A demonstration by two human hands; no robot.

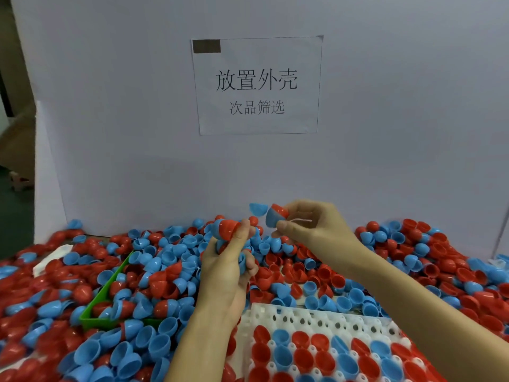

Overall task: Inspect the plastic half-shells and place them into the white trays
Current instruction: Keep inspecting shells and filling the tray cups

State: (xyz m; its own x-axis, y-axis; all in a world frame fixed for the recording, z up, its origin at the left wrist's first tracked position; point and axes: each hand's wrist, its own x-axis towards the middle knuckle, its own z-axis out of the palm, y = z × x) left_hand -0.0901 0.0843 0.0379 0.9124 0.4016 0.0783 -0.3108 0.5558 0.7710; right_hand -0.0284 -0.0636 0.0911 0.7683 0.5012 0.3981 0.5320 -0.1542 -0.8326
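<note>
Half-shells (154, 274), red and blue, too many to count, cover the table. The left hand (228, 260) grips several; the right hand (308, 230) pinches one nested red-and-blue pair (276, 216) above one white tray (325, 321).

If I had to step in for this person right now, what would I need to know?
Left hand grips a cluster of nested shells, red one on top. Right hand pinches a red-and-blue nested pair; a blue shell is beside it, seemingly in mid-air. White tray in front is partly filled; its far rows are empty. Loose pile all around awaits sorting.
</note>
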